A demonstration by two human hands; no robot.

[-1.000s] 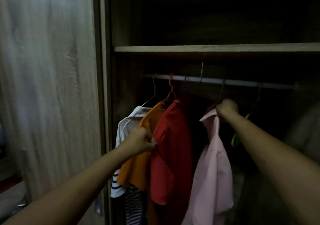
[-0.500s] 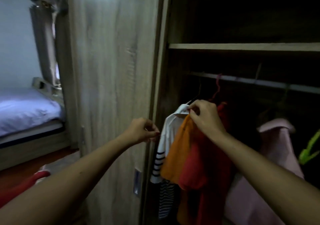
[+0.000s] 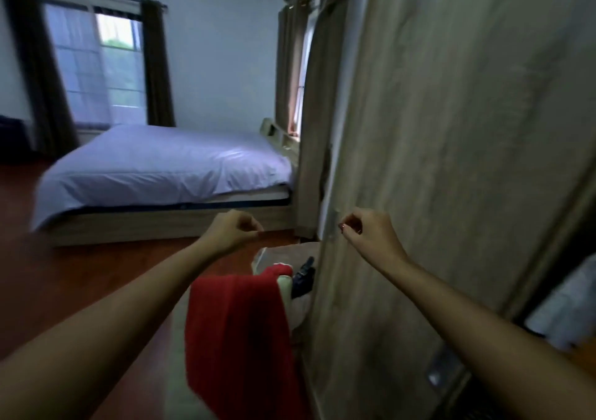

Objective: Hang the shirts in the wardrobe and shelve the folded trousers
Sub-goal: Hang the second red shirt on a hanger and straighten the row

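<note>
**Both grips empty, red garment waiting below**

The left grip point(image 3: 237, 230) and the right grip point(image 3: 367, 235) hang in mid-air, fingers loosely curled, grasping nothing. Below them, between the two forearms, a red garment point(image 3: 235, 322) lies draped over a pile. A dark item point(image 3: 303, 279) pokes out of that pile on the right grip's side, too blurred to name. The wardrobe door point(image 3: 451, 161) stands just behind the right grip and to its right. Farther right and lower, a strip of the open wardrobe shows some pale cloth point(image 3: 564, 310). The bed point(image 3: 161, 168) lies well beyond the left grip.

The step in hand looks like fetching the next piece, probably that red garment. Next, one grip should drop onto it and take it near the collar or shoulders, so it lifts clear without dragging the pile. Whether it is on a hanger cannot be seen, and no folded trousers can be made out.
</note>
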